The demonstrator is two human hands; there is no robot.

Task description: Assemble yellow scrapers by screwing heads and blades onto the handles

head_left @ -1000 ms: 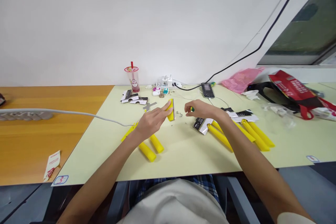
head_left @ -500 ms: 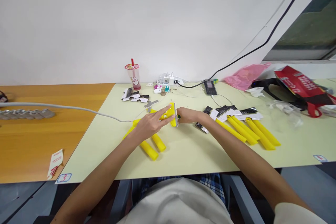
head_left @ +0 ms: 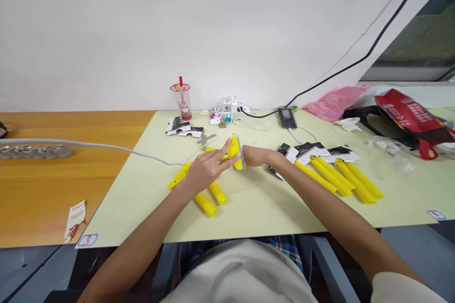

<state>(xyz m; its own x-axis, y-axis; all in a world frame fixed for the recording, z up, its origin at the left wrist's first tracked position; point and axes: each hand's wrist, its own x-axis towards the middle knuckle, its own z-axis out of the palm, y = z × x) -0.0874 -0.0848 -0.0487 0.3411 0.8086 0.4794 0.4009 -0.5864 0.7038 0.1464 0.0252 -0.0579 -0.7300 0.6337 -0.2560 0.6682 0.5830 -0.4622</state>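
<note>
Left hand [head_left: 206,170] is closed on the yellow scraper [head_left: 234,149], thumb and fingers across its head, held up in front of the torso over the pale tabletop [head_left: 263,218]. Right hand [head_left: 251,155] is up against the head's right side, by the shiny edge strip [head_left: 242,161]; wrist bent, fingers hidden behind, so can't tell if they're open, closed or gripping something. Reads as two-handed work at that edge, left as the vise, right doing the fine bit. To do it well: clamp the head firmly in the left so it can't twist when the right pushes. Treat the strip as possibly sharp: left fingertips on the yellow body, back from the edge, and no pushing toward them. Tilt the head so the right side faces the eyes; from here the contact is blind. Brace it low over the table, so anything small that drops lands near. Watch the grey cable [head_left: 156,158], which runs in beside the left hand and could snag. Yellow handles [head_left: 206,204] lie under and beside the left wrist, so lift, don't drag. Right forearm passes close to the black-and-white cards [head_left: 306,150] and the yellow tubes [head_left: 316,177]; mind the elbow swing there.
</note>
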